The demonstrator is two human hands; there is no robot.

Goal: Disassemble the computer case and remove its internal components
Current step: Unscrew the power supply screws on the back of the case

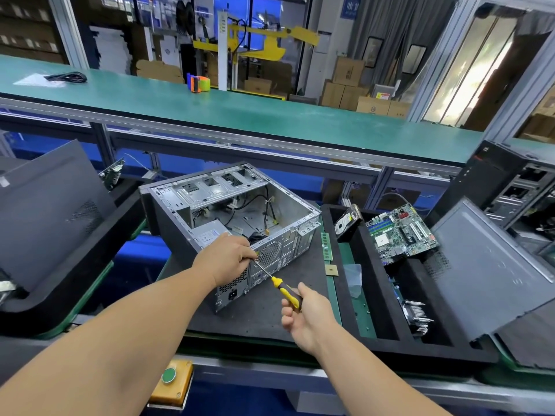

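- Computer case [231, 217]: open, lying on its side on dark mat on worktop [264, 313]; PSU [210, 234] + loose cables inside, rear panel toward you.
- Your left hand [228, 259] grips the rear top edge, fingers curled.
- Your right hand [309, 316] fingers wrapped round yellow screwdriver [282, 288]; shaft runs up-left to rear panel.
- Right of case: RAM stick [326, 247], then tray w/ hard drive [347, 223] & motherboard [401, 232].

bright, even light; bowed edges
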